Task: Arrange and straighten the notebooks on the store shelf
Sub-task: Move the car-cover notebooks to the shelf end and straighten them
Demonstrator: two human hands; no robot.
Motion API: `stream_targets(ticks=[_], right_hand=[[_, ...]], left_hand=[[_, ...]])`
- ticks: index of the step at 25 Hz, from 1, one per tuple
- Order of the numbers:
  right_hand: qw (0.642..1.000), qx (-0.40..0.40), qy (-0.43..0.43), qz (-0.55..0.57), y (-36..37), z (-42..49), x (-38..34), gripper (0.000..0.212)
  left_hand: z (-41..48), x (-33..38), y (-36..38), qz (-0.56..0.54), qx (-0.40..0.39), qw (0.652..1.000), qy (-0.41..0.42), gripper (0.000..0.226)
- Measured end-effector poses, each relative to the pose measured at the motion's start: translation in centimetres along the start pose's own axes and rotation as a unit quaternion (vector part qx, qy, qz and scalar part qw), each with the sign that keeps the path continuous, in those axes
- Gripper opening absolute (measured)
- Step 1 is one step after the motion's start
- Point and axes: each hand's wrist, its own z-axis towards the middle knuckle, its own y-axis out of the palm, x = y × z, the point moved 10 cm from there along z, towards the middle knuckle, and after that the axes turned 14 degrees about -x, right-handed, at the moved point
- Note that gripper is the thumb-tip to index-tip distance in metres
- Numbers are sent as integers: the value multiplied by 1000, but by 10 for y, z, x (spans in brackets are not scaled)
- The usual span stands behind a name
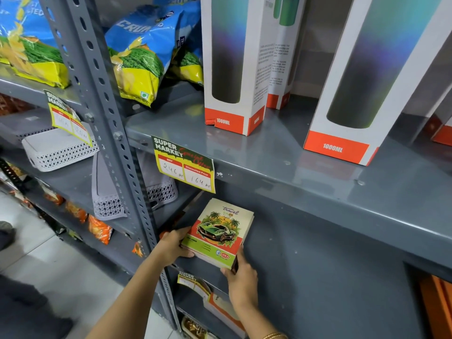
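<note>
Green-and-red car-cover notebooks (216,234) — a thick stack — clamped between left hand (172,244) and right hand (242,277).

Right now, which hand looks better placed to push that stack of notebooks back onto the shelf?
Probably the right hand: it cups the near corner of the notebook stack, behind the push. The left hand only steadies the side.

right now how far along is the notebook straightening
Done: nothing visibly finished. In hand: both hands, left and right, grip a stack of notebooks with a green car on the top cover, held at the edge of the grey metal shelf. Left: setting the stack down square; the orange-and-white books on the shelf below look tilted.
</note>
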Motion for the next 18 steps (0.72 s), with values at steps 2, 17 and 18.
stream_targets(ticks=[2, 17, 18], right_hand=[[1000, 9, -3, 1, 0, -1, 0, 61], [999, 25, -24, 37, 4, 3, 9, 56], [999, 29, -23, 39, 3, 3, 9, 55]], left_hand=[[1, -4, -1, -1, -2, 1000, -6, 72], [7, 3, -4, 38, -47, 998, -27, 70], [7, 2, -4, 35, -48, 998, -32, 72]])
